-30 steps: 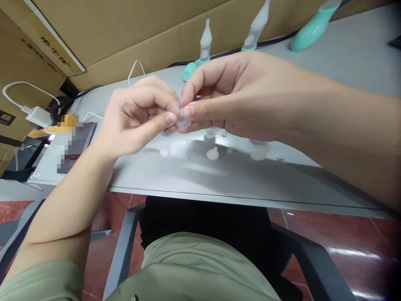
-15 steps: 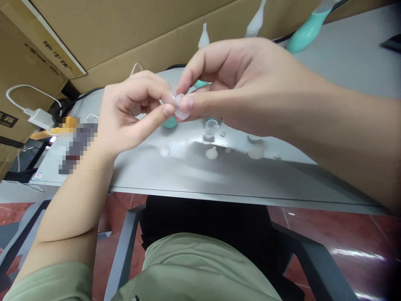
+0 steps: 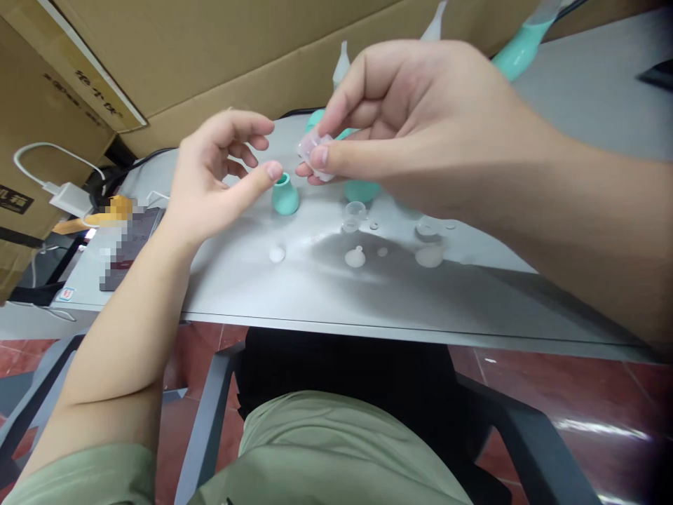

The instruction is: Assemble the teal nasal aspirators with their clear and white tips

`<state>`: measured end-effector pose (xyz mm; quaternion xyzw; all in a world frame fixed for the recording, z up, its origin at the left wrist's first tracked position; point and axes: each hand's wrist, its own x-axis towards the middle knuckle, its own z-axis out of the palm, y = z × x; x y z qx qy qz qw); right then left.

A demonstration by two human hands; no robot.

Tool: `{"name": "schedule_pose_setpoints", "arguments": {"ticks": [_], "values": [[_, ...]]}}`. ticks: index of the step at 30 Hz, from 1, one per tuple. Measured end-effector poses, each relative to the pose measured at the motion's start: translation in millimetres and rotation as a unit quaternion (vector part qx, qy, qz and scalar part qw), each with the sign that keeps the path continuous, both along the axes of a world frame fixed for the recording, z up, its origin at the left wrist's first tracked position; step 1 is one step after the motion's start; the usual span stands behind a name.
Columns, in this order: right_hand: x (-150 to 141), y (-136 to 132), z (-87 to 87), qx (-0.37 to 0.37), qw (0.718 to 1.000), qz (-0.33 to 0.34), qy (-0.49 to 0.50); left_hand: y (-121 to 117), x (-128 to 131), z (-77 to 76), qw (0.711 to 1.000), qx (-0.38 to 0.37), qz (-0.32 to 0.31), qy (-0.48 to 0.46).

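The small clear plastic piece (image 3: 315, 149) sits pinched between my right hand's (image 3: 420, 126) thumb and fingers, up above the grey table (image 3: 315, 294). My left hand (image 3: 221, 175) is open and holds nothing, with its thumb close to a little green bulb (image 3: 285, 196) standing on the table. More small clear caps (image 3: 355, 257) lie near the table's front edge.

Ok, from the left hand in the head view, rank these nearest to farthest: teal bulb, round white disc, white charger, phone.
1. Teal bulb, just right of the left hand's thumb tip.
2. Round white disc, below the thumb, toward the table's near edge.
3. Phone, left, by the wrist.
4. White charger, far left.
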<state>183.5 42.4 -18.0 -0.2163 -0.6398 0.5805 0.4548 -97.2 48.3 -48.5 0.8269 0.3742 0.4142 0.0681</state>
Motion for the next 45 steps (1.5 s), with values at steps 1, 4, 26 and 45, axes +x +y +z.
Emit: {"name": "schedule_pose_setpoints", "arguments": {"ticks": [1,4,26,45], "values": [[0.1,1.4,-1.1,0.010,1.000,-0.011,-0.002,-0.4,-0.4,0.7,0.999,-0.043,0.015,0.019],[0.8,4.4,-3.8,0.034,0.998,-0.046,-0.013,-4.1,5.9,3.2,0.983,-0.160,0.033,0.079],[0.7,2.3,4.0,0.030,0.999,0.003,-0.034,-29.9,41.9,3.8,0.948,-0.256,-0.176,-0.069],[11.1,3.9,9.9,0.053,0.990,0.001,-0.134,-47.0,55.7,9.5,0.850,-0.445,-0.168,-0.225]]}}
